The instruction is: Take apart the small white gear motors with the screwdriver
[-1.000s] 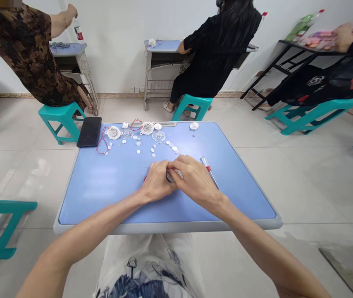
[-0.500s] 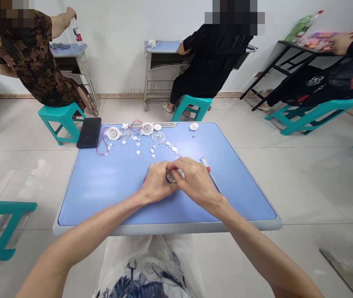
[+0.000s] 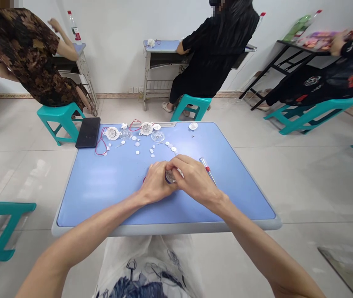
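Over the middle of the table, a small round clear part with a dark rim sits between my two hands, mostly covered by fingers. My left hand is closed around its left side. From the right, my right hand is closed with bent fingers and thumb gripping the top of the same part. A bit of red shows beside the left hand's edge. Near my right hand lies a thin screwdriver-like tool with a clear handle and red band. Small white round pieces lie beyond my fingers.
White round housings with red cords, clear discs and a white cap line the blue table's far side. A black phone-like slab lies at the far left corner. Three people sit beyond on teal stools.
The person at the left has let go of the bottle, now standing on their desk, and lowered that hand. My hands keep nearly the same grip and place.
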{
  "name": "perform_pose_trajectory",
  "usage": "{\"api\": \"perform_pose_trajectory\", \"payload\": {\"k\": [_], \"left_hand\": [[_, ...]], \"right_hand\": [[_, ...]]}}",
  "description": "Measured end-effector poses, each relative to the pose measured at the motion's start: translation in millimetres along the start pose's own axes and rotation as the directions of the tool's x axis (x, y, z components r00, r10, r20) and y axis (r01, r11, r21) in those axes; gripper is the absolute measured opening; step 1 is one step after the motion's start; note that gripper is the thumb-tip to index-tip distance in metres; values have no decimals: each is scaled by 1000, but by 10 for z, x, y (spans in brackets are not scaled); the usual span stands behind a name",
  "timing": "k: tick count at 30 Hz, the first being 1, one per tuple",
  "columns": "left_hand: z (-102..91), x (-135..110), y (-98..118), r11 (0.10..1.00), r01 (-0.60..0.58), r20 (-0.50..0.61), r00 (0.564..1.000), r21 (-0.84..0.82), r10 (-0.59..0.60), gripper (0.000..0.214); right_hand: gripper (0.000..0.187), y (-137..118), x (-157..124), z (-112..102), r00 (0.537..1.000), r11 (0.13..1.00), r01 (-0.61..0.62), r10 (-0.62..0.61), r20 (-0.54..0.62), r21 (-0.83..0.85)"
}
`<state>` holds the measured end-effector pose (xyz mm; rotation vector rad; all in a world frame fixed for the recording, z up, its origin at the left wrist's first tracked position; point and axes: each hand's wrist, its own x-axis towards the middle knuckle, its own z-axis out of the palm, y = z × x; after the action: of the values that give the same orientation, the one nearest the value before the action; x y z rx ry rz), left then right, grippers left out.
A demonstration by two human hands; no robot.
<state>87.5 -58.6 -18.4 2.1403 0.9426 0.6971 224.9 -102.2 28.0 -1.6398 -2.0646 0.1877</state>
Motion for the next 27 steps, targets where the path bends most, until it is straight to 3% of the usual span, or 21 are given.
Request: {"api": "perform_pose_trajectory", "payload": {"k": [5, 9, 11, 16, 21, 27], "left_hand": [[-23, 3, 23, 998, 50, 36, 998, -25, -49, 38], [-48, -3, 57, 994, 105, 43, 994, -35, -104, 53], [-56, -5, 69, 993, 109, 41, 993, -34, -108, 55], [-64, -8, 85, 992, 119, 29, 993, -46, -118, 51], [-66, -9, 87, 990, 133, 32, 991, -53, -131, 53], [-59, -2, 88, 990, 133, 34, 991, -45, -132, 52]], "right_hand": [[21, 62, -7, -57, 994, 981, -10, 30, -103, 194], [15, 269, 56, -83, 974, 930, -97, 162, -156, 355], [10, 473, 128, -81, 942, 882, -175, 279, -186, 437], [14, 1129, 357, -10, 811, 766, -288, 515, -279, 575], [12, 1539, 502, 110, 763, 759, -317, 560, -322, 569], [2, 1656, 573, 180, 765, 793, -371, 556, -326, 483]]}}
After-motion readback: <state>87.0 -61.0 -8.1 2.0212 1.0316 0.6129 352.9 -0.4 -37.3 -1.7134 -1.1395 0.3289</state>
